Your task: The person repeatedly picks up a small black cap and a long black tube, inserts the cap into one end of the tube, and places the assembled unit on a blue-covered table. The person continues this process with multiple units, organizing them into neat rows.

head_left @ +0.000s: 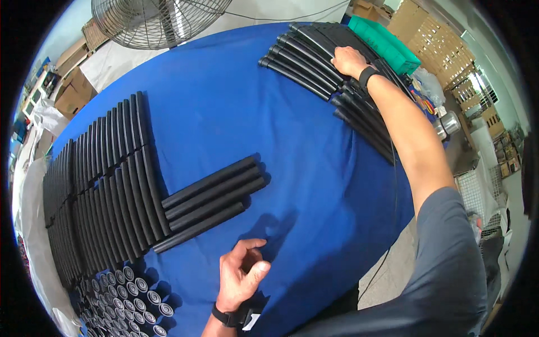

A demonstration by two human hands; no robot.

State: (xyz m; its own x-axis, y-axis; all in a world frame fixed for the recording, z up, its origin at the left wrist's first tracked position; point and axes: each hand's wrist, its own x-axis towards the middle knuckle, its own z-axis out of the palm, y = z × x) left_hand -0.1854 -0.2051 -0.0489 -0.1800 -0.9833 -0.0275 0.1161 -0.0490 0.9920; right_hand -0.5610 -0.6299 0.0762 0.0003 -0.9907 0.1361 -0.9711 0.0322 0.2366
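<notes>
My right hand (349,60) reaches to the far right, its fingers curled down around a black tube (320,46) in a pile of capped black tubes. A few more capped tubes (292,73) lie side by side just left of that hand. My left hand (241,275) hovers over the near part of the blue cloth, fingers bent and thumb apart, with nothing in it. Ahead and to the left of it are three loose black tubes (216,191), lying slanted next to each other. Long rows of plain black tubes (120,196) fill the left side.
Many round grey-black caps (137,303) stand at the near left. A green plastic bin (384,45) sits behind the tube pile. Beyond the blue cloth (224,101) are a large fan (160,19), cardboard boxes (76,92) and a metal flask (447,124) at right.
</notes>
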